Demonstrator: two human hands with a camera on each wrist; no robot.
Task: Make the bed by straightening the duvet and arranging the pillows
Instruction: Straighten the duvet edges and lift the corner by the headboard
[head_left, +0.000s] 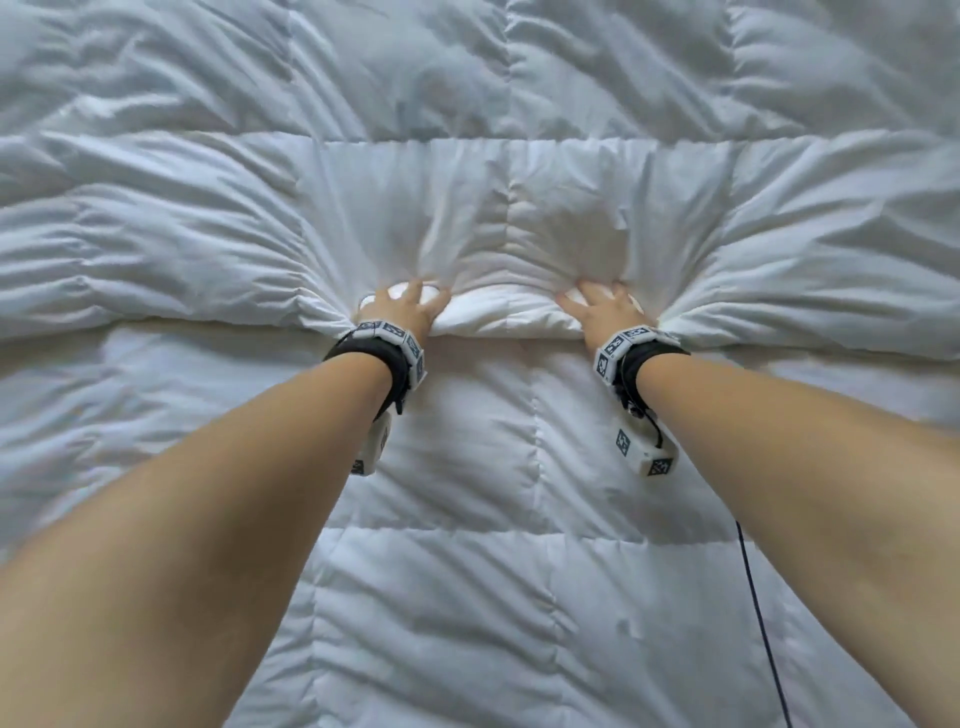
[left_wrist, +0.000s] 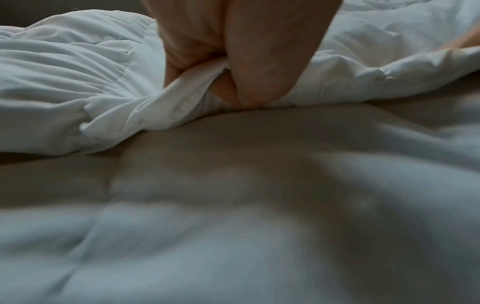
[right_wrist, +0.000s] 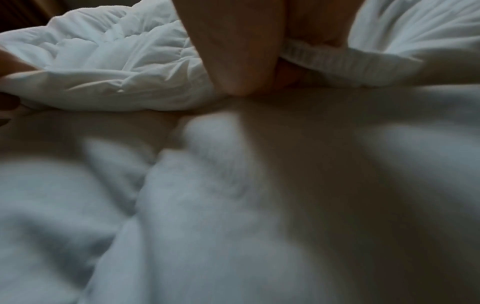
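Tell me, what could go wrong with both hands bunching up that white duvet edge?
Both the left hand and right hand grip the folded duvet edge close together near its middle, so a pull may drag only the centre and leave the sides creased. The dark cable trailing over the duvet could snag.

Both arms outstretched, L grip (head_left: 402, 307) & R grip (head_left: 597, 306) fisted.

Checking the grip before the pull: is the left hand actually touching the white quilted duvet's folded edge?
Touching. The left wrist view shows the left hand pinching the white quilted duvet edge.
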